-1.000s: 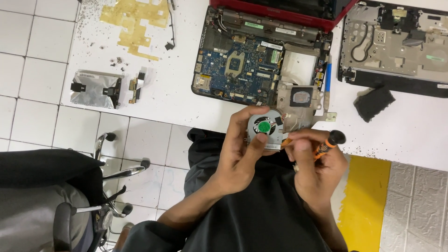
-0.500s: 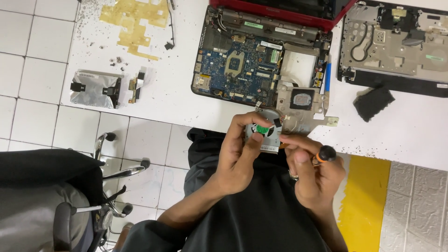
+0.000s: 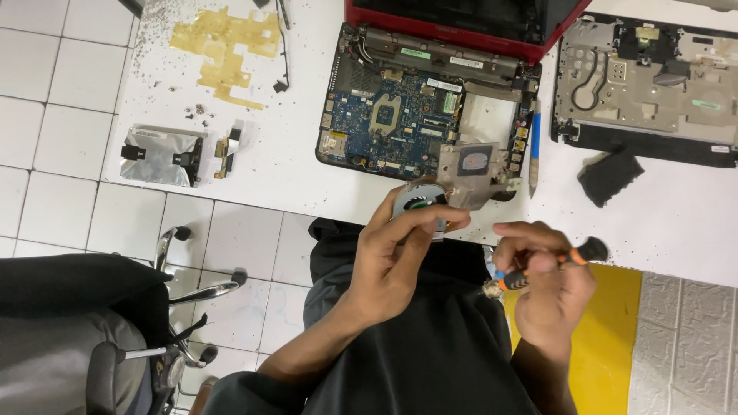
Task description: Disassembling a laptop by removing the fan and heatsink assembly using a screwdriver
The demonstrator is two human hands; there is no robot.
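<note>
Two hands busy: left hand [image 3: 396, 257] grips cooling fan [image 3: 419, 201]; right hand [image 3: 547, 288] beside it clasps orange-black screwdriver [image 3: 538, 269].

Bare forearms and hands [image 3: 392, 261] (no sleeves showing); dark trousers cover the lap.

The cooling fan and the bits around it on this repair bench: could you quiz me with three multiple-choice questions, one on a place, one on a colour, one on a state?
1. Where is the cooling fan?
A. In the left hand
B. On the floor
C. Inside the laptop

2. What colour is the opened laptop's casing?
A. Green
B. Red
C. White

3. What state is the screwdriver in?
A. Lying on the table
B. Stuck in the circuit board
C. Gripped in the right hand

Answers: 1 A, fingers wrap round it at the table edge; 2 B, its rim is red; 3 C, the fingers close round its handle.
</note>
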